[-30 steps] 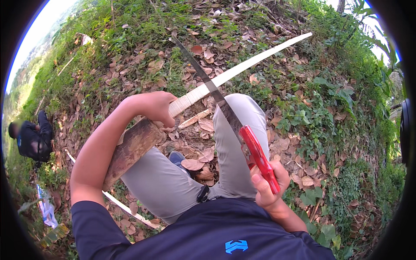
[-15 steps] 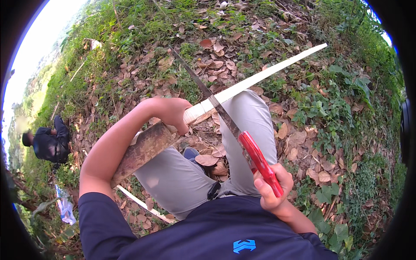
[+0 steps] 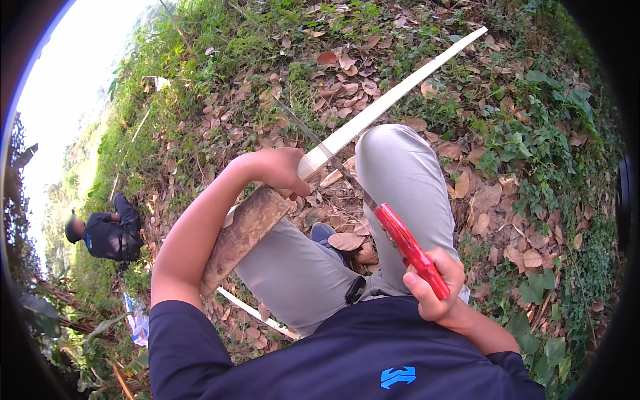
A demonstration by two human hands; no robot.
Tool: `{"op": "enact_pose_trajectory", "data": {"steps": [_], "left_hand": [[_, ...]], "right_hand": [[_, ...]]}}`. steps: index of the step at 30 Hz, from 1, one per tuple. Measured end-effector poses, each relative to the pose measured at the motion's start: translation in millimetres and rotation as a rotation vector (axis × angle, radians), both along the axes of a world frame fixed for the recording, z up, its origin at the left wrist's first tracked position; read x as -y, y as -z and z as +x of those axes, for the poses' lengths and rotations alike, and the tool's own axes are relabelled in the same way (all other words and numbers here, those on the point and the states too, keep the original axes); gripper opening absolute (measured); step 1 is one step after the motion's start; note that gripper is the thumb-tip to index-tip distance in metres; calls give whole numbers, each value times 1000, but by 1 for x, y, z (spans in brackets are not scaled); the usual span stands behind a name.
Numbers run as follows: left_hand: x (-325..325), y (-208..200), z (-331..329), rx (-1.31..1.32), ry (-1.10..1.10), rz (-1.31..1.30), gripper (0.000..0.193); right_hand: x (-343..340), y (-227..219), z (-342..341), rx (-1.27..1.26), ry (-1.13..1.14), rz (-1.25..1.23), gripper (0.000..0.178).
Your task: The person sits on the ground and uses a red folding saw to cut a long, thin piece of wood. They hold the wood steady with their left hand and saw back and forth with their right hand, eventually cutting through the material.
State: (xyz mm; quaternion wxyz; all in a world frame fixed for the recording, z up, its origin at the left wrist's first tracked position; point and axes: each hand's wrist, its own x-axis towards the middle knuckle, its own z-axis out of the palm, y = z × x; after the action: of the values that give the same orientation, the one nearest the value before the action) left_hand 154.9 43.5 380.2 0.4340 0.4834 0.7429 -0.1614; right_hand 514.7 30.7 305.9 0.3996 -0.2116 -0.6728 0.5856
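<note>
My left hand (image 3: 279,170) is closed around the thick near end of a long pale wood strip (image 3: 407,87). The strip slants up to the far right and tapers to a narrow tip. A hand saw lies across it just beyond my fingers, its narrow dark blade (image 3: 343,172) crossing the pale face. My right hand (image 3: 437,283) grips the saw's red handle (image 3: 412,250) in front of my right thigh. Under my left forearm, a rough brown slab of wood (image 3: 245,237) rests over my left thigh. My hand covers the spot where strip and slab come close.
Another pale strip (image 3: 257,313) lies on the ground beside my left leg. Dry leaves (image 3: 347,241) and green plants (image 3: 533,147) cover the slope. At the left sits a person in dark clothes (image 3: 113,233), with a blue-and-white plastic bag (image 3: 137,320) nearer me.
The saw has drawn back toward me across the strip, and its blade now crosses closer to my left hand. The whole view has shifted, so my body appears farther right.
</note>
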Motion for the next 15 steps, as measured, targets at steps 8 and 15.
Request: {"op": "enact_pose_trajectory", "data": {"steps": [8, 15], "left_hand": [[12, -18, 1, 78, -117, 164, 61], [17, 3, 11, 353, -143, 213, 45]], "right_hand": [[-5, -7, 0, 9, 27, 57, 19], [-5, -18, 20, 29, 62, 160, 22]]}}
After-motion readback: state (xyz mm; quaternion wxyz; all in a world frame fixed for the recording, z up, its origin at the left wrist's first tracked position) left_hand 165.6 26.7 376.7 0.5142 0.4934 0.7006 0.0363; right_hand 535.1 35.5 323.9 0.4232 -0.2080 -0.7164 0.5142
